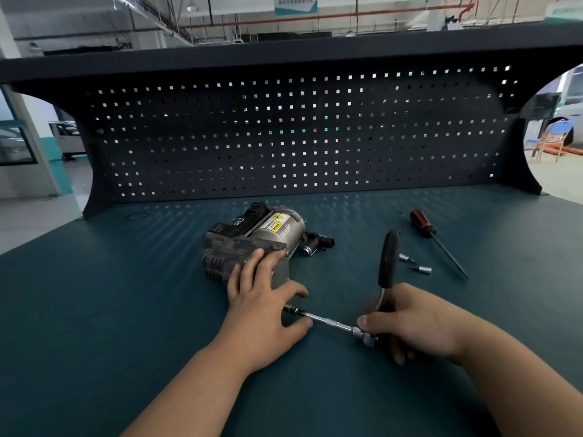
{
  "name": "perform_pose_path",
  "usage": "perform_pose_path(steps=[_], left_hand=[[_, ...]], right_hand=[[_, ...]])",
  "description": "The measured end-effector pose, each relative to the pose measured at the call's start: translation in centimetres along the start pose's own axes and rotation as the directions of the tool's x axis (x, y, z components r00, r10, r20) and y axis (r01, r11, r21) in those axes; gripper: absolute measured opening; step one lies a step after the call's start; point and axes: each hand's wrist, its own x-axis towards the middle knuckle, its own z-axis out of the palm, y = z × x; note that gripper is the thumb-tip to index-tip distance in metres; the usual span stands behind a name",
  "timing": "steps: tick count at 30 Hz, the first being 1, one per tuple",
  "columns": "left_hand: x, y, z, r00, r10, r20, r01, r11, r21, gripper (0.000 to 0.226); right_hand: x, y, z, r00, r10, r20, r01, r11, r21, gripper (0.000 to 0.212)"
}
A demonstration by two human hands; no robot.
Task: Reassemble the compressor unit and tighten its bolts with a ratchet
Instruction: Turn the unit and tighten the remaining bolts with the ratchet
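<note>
The compressor unit [252, 238] lies on the teal bench: a grey cylinder with a yellow warning label joined to a dirty black finned block. My left hand [262, 298] rests flat on its near end, fingers spread over the block, thumb beside the extension bar. My right hand [407, 323] grips the ratchet [388, 260] at its head; the black handle stands upward. A chrome extension bar [328, 321] runs left from the ratchet head to the unit's near side, under my left hand. The bolt itself is hidden.
A small black fitting [315, 242] lies just right of the compressor. Two loose sockets or bits [415, 263] sit beyond the ratchet handle. A red-and-black screwdriver [437, 241] lies at the right. A dark pegboard [299, 134] walls the back of the bench.
</note>
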Motion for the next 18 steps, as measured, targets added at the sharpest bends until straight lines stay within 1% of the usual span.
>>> perform_pose_path(steps=[1, 2, 3, 4, 6, 7, 9, 11, 13, 14, 16, 18], left_hand=[[-0.1, -0.1, 0.1, 1.0, 0.003, 0.006, -0.003, 1.0, 0.01, 0.04], [-0.1, -0.4, 0.1, 1.0, 0.007, 0.009, -0.007, 1.0, 0.021, 0.042], [-0.1, -0.6, 0.1, 1.0, 0.005, 0.013, -0.005, 1.0, 0.03, 0.045], [0.0, -0.7, -0.1, 1.0, -0.005, 0.002, 0.004, 0.999, 0.039, 0.051], [0.4, -0.5, -0.9, 0.999, -0.018, -0.047, 0.022, 0.996, 0.086, 0.07], [0.7, -0.1, -1.4, 0.997, -0.002, -0.071, 0.012, 0.99, 0.139, 0.078], [1.2, 0.6, -1.8, 0.992, 0.013, -0.129, 0.018, 0.972, 0.233, 0.086], [1.5, 0.6, -1.9, 0.989, -0.004, -0.148, 0.041, 0.968, 0.247, 0.083], [1.5, 0.0, -1.9, 0.988, -0.042, -0.147, 0.07, 0.978, 0.195, 0.074], [1.4, -0.6, -2.0, 0.988, -0.03, -0.154, 0.06, 0.98, 0.19, 0.07], [0.6, -2.2, -2.5, 0.985, -0.002, -0.174, 0.042, 0.974, 0.222, 0.067], [-0.7, -4.8, -3.5, 0.983, -0.016, -0.181, 0.066, 0.959, 0.277, 0.069]], right_hand=[[0.0, 0.0, 0.1, 1.0, -0.014, -0.008, 0.014, 1.0, -0.015, 0.028], [0.1, 0.0, 0.2, 0.999, -0.03, -0.027, 0.029, 0.999, -0.035, 0.021], [0.2, 0.2, 0.3, 0.998, -0.042, -0.053, 0.039, 0.998, -0.059, 0.012], [0.3, 0.3, 0.3, 0.995, -0.051, -0.086, 0.043, 0.996, -0.083, 0.01], [0.6, 0.8, -0.2, 0.985, -0.047, -0.168, 0.03, 0.995, -0.1, 0.015], [0.7, 1.1, -0.5, 0.974, -0.032, -0.223, 0.015, 0.997, -0.076, 0.016], [0.7, 1.9, -1.3, 0.939, 0.016, -0.343, -0.017, 1.0, -0.001, 0.019], [0.9, 2.4, -1.9, 0.903, 0.085, -0.421, -0.056, 0.995, 0.081, 0.023], [1.2, 2.8, -1.9, 0.886, 0.139, -0.442, -0.091, 0.988, 0.127, 0.029], [1.3, 2.9, -1.8, 0.88, 0.159, -0.448, -0.104, 0.984, 0.146, 0.03], [1.5, 3.0, -1.8, 0.864, 0.187, -0.467, -0.112, 0.976, 0.185, 0.026], [1.5, 3.0, -2.0, 0.845, 0.212, -0.491, -0.113, 0.968, 0.225, 0.023]])
